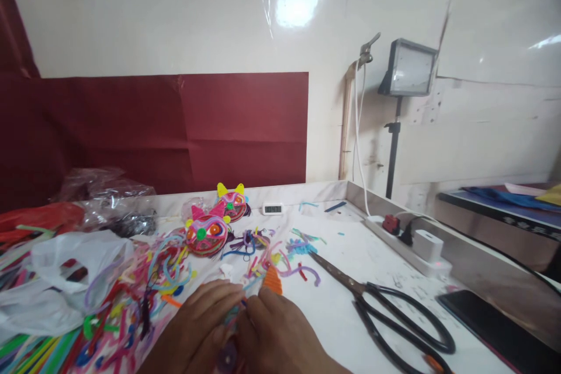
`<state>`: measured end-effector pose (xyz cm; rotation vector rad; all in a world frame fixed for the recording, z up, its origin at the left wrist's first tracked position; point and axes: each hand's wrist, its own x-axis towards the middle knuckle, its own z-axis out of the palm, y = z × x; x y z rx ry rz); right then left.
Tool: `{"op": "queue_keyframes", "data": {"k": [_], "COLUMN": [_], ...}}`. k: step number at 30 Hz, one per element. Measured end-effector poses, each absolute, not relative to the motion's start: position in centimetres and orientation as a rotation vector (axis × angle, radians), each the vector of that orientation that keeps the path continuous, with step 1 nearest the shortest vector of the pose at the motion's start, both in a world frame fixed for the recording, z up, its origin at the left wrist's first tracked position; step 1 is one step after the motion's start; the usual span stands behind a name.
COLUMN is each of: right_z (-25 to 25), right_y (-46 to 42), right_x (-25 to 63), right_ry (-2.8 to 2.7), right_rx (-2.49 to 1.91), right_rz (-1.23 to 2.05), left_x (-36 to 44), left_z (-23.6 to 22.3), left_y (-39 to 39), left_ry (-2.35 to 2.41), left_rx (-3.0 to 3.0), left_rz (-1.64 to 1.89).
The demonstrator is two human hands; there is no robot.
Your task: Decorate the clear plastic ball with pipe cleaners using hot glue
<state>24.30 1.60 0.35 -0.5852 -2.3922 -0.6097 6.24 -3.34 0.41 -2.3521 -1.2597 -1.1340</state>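
- While both hands meet low in the view, on the near part of the white surface, the left hand is curled over a small colourful craft piece, and the right hand grasps it from the other side with bent fingers.
- Craft piece: between the palms, mostly covered; a purple round part shows, the rest hard to make out, its lower end cut off by the frame.
- Orange ribbed point: just beyond the right hand's fingers; whether joined to the craft piece, cannot tell.
- Scissors, black-handled: right of the right hand, tip towards the far edge, handles partly cut off below.
- Phone, dark: by the right edge, cut off by the frame.
- Pipe cleaners, multicoloured: heaped left of the left hand, partly under a white plastic bag.
- White surface, faintly marked: showing between scissors and power strip, the latter along the raised right edge.
- Two button-eyed animal faces, one pink-eared, one yellow-eared: beyond the hands, towards the far edge.
- Small digital display: near the far edge, digits blurred.
- Lamp on a stand: past the far right corner.
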Motion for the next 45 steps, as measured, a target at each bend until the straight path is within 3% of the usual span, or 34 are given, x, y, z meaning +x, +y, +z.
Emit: {"op": "queue_keyframes", "data": {"k": [9, 45], "right_z": [2.0, 0.3], "right_y": [1.0, 0.4], "right_x": [24.3, 26.7], "right_ry": [-2.455, -2.474], "right_rx": [-0.588, -0.725], "right_rz": [-0.650, -0.124], "left_x": [6.7, 7.3], "left_z": [0.9, 2.3], "left_y": [-3.7, -3.0], "left_ry": [-1.307, -1.240], "left_rx": [-2.356, -2.570], "left_rz": [-1.107, -0.965]}}
